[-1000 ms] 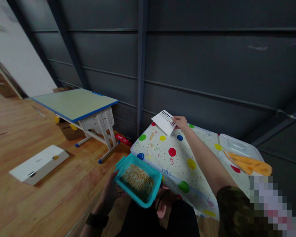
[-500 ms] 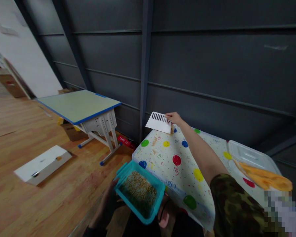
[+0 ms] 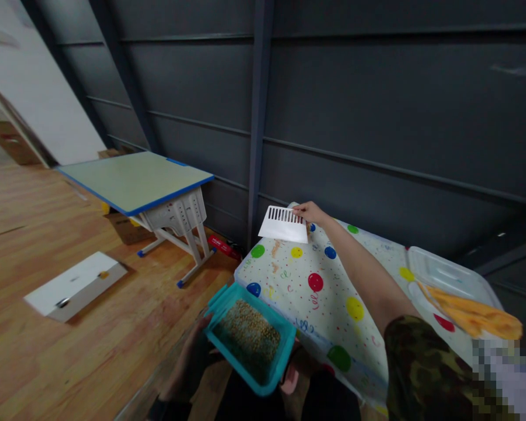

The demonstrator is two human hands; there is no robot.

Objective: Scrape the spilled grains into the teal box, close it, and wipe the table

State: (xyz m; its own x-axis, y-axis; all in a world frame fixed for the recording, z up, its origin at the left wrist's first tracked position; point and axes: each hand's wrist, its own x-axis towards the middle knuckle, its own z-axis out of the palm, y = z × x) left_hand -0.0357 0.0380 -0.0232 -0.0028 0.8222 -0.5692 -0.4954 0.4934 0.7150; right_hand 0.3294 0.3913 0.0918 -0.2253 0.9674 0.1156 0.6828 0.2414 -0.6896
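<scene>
One teal container [image 3: 251, 337], full of grain, left hand [image 3: 193, 359] gripping.

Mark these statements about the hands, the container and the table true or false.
1. The right hand holds a white slotted scraper at the far edge of the spotted tablecloth. True.
2. The teal container is empty. False: it is filled with yellowish grains.
3. The left hand holds the teal container off the table, by its near edge. True.
4. The orange cloth lies on the wooden floor. False: it lies at the table's right end, by a clear lid.
</scene>
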